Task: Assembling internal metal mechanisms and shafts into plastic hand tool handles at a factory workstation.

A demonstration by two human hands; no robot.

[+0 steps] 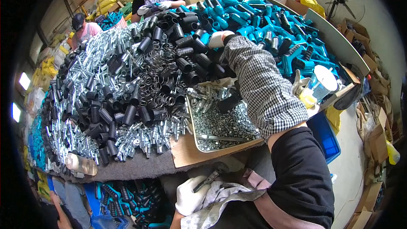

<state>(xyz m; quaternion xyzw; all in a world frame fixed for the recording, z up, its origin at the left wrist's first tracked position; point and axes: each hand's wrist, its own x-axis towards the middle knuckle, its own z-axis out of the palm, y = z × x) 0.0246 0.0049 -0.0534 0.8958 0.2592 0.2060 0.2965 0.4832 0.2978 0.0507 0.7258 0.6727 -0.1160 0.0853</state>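
My left hand [189,196], in a white glove, is closed low in front of me. It grips a dark, narrow piece [208,180] with a metallic look, whose exact kind I cannot make out. Beside it, a grey cloth [224,195] lies across my lap. My right arm, in a black-and-white checked sleeve [265,82], stretches over the heap. The gloved right hand [217,40] is where black plastic tubes [202,59] meet teal plastic handles [237,17]. Its fingers are mostly hidden, so what they touch does not show.
A tray [227,147] of small metal parts stands at the table's near edge. Left of it lie coil springs [159,78] and metal rods [101,51]. A white tub [324,80] stands right; a bottle [80,164] sits at the left edge. Two people work across the table.
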